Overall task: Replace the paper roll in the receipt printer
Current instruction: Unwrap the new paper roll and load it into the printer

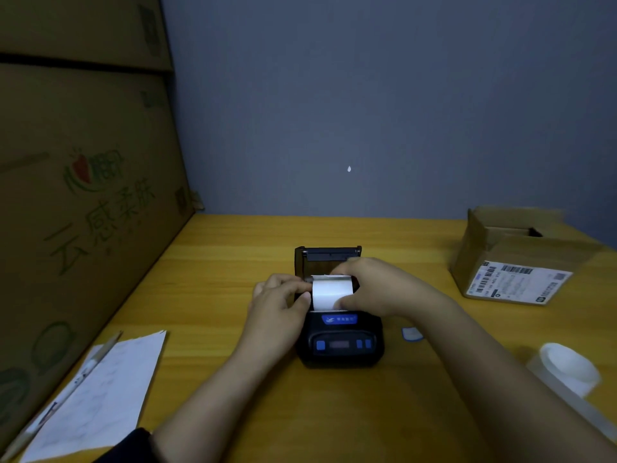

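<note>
A small black receipt printer [340, 342] with blue buttons stands in the middle of the wooden table, its lid [329, 257] tipped open toward the wall. A white paper roll [330, 292] sits in the open bay. My left hand [280, 305] grips the roll's left end with thumb and fingers. My right hand [380, 285] holds its right end, fingers curled over the top and thumb at the front edge. Part of the bay is hidden by both hands.
Large cardboard boxes [83, 195] line the left side. White paper sheets [96, 399] lie at the front left. An open small carton [514, 259] with shipping labels stands at the right. A white roll in clear wrap [571, 369] and a small blue-edged sticker [412, 334] lie right of the printer.
</note>
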